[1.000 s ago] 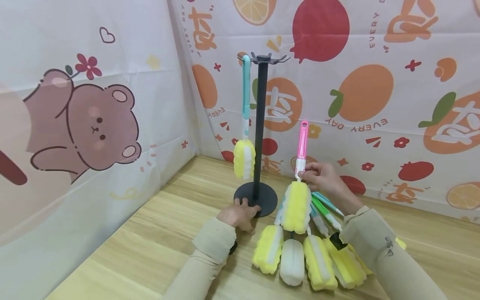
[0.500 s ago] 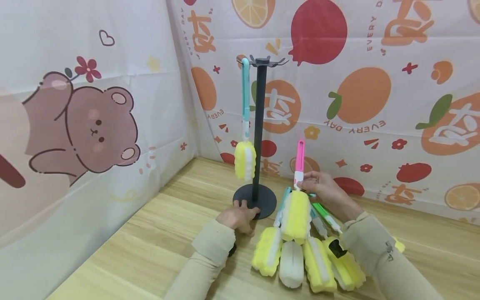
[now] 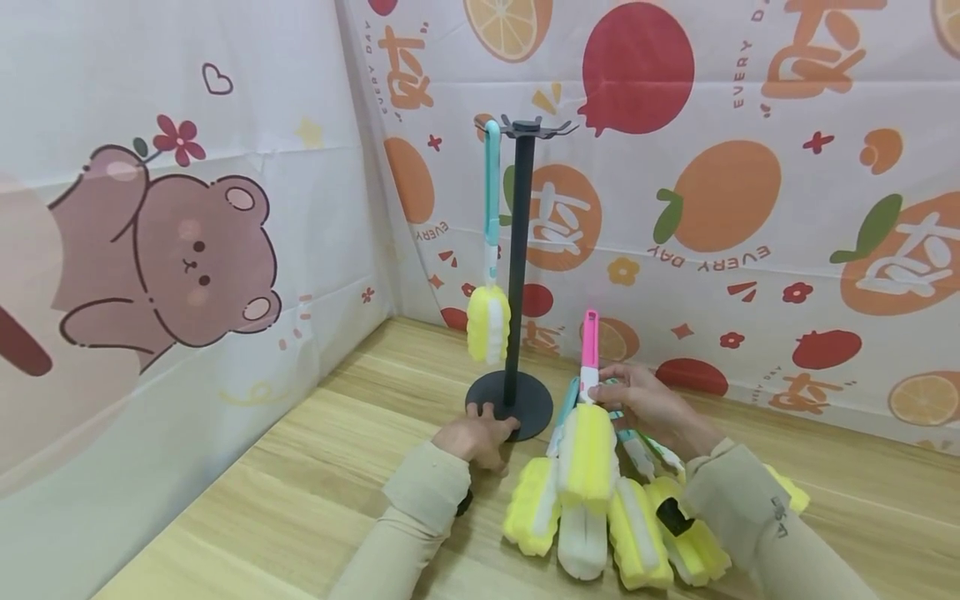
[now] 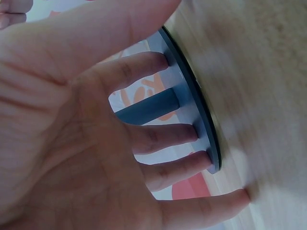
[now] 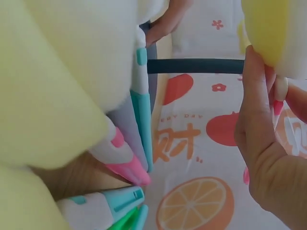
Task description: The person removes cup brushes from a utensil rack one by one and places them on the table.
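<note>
Pinching the pink-handled yellow sponge brush (image 3: pixel 588 417) upright above the heap of sponge brushes (image 3: pixel 622 521), the right hand (image 3: pixel 637 400) could let it slip, while the left hand (image 3: pixel 472 433), fingers straight, steadies the black metal stand's round base (image 3: pixel 525 400).

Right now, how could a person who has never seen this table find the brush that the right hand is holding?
Find the black stand on the wooden table. Right of its base, the right hand pinches a pink-handled brush upright; the other brushes there lie flat.
</note>
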`<act>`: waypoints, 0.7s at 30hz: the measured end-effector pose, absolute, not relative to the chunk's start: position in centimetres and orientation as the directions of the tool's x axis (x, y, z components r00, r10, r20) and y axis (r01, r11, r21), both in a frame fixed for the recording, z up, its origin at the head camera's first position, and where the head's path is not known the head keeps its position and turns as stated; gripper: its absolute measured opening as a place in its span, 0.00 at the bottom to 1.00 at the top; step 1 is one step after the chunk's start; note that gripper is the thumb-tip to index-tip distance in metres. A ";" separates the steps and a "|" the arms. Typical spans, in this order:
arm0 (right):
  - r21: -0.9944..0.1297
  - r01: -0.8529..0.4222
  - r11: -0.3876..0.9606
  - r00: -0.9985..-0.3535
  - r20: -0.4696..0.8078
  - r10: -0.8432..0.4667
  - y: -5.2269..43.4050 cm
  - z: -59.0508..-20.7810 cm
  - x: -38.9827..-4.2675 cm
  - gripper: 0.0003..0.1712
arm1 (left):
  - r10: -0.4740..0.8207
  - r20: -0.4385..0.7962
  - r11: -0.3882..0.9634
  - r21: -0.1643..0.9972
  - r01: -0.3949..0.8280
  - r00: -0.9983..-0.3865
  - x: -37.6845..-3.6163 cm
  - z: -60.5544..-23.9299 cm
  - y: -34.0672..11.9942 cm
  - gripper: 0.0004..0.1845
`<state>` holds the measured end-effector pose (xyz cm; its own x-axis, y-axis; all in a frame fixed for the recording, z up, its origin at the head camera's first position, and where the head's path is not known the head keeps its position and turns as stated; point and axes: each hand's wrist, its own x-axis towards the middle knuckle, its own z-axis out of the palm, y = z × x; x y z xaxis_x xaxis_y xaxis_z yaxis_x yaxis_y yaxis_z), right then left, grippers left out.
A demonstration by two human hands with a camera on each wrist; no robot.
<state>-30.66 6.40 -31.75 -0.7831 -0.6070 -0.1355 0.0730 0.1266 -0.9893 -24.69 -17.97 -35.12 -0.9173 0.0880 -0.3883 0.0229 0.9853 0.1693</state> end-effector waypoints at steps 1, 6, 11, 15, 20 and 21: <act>-0.990 0.082 0.119 -0.781 -0.138 -0.609 6.4 -31.8 -30.6 0.18 | 0.087 -0.388 0.985 0.169 0.022 -0.917 -24.7 -35.1 -18.0 0.38; -0.985 0.137 0.101 -0.779 -0.170 -0.603 6.4 -32.2 -30.3 0.22 | 0.088 -0.382 0.986 0.167 0.025 -0.920 -24.7 -35.2 -18.0 0.38; -0.978 0.180 0.105 -0.790 -0.208 -0.577 6.4 -32.7 -30.0 0.26 | 0.089 -0.383 0.985 0.169 0.024 -0.919 -24.7 -35.3 -18.0 0.37; -0.975 0.197 0.098 -0.788 -0.217 -0.576 6.2 -32.9 -29.8 0.30 | 0.089 -0.376 0.987 0.155 0.032 -0.922 -24.7 -35.2 -17.9 0.38; -0.973 0.206 0.108 -0.778 -0.230 -0.585 6.0 -33.0 -29.6 0.33 | 0.091 -0.371 0.989 0.145 0.038 -0.924 -24.7 -35.2 -17.9 0.38; -0.972 0.208 0.111 -0.778 -0.233 -0.583 6.0 -33.0 -29.5 0.33 | 0.091 -0.372 0.988 0.148 0.038 -0.924 -24.7 -35.1 -17.8 0.38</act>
